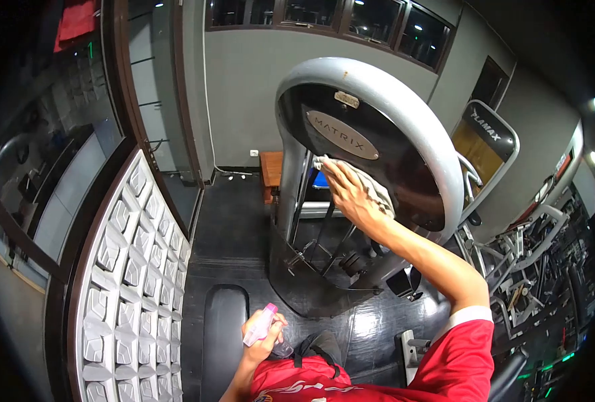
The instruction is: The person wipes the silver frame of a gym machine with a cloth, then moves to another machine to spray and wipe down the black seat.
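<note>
To wipe well here, I judge that my right hand point(349, 192) should press the cloth point(380, 194) evenly with palm and fingers, so that no bare nail drags on the dark panel point(414, 181). Overlapping strokes would serve best, with lighter pressure along the edge of the plate point(341, 135), where the raised-looking rim could snag the weave. A fresh fold would help if the face against the panel gets too wet or dirty. The bottle point(260, 327) is best held clear of the frame point(404, 97) meanwhile.

My right fingers are straight and close together, laid over the cloth and pointing towards 10 o'clock; I cannot see that thumb. The cloth lies beneath them against the panel: a corner pokes out just past the fingertips at 10 o'clock, and its folds spread from under the hand between 2 and 4 o'clock. The plate is just beyond at 12 o'clock. Down at 7 o'clock, well apart, my left hand point(260, 350) is wrapped around the bottle, its pink top tilted towards 1 o'clock. I cannot tell whether a finger rests on a trigger.
</note>
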`<state>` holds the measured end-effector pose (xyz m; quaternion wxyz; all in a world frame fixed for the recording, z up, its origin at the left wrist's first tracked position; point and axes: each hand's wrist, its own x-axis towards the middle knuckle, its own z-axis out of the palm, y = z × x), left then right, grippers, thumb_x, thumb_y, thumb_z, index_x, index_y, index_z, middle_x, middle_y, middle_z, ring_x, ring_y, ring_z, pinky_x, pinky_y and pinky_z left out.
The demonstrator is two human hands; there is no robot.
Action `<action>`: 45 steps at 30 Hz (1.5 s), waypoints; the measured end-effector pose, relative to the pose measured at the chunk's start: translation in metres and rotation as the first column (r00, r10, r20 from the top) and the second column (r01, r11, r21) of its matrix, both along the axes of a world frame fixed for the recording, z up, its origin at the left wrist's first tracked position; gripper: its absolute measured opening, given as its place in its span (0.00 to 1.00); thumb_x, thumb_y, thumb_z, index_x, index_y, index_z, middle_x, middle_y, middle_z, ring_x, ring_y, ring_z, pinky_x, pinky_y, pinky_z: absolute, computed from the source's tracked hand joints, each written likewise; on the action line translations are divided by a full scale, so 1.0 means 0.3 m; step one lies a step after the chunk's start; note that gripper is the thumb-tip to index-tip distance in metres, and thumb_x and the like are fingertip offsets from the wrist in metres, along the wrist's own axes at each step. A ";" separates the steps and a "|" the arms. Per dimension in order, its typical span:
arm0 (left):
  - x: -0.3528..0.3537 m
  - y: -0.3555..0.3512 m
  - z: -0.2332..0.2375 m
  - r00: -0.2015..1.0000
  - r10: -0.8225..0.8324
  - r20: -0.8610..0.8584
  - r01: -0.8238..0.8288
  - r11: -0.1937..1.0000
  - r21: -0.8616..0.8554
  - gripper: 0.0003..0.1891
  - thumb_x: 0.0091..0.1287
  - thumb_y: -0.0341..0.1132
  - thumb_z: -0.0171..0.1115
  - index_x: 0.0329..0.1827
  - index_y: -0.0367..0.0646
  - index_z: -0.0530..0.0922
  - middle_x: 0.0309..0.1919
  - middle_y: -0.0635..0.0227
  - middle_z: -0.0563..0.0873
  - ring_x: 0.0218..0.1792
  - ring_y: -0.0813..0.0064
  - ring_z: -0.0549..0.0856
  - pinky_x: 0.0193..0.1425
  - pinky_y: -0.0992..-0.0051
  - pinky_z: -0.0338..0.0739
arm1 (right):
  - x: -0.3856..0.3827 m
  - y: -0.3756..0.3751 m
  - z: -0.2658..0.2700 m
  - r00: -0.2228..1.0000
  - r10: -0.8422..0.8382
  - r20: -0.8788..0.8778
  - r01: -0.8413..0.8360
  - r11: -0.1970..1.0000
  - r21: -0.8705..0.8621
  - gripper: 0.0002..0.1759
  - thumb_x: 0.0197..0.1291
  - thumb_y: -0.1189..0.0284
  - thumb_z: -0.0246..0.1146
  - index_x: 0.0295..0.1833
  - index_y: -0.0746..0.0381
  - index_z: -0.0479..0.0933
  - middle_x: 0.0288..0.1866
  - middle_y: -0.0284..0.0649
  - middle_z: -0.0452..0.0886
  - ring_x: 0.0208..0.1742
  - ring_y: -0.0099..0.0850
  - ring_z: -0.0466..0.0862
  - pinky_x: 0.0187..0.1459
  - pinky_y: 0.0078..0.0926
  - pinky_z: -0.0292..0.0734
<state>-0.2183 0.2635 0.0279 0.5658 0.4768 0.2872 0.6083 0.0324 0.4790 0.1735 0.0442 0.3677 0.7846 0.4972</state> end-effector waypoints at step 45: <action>0.073 0.111 0.011 0.985 -0.172 0.026 0.172 0.985 0.014 0.06 0.64 0.22 0.58 0.42 0.35 0.73 0.35 0.56 0.83 0.21 0.79 0.80 0.26 0.80 0.76 | -0.168 0.147 0.487 0.942 0.168 -0.291 -0.088 0.960 0.267 0.20 0.55 0.72 0.55 0.54 0.65 0.77 0.64 0.44 0.73 0.71 0.40 0.64 0.71 0.41 0.56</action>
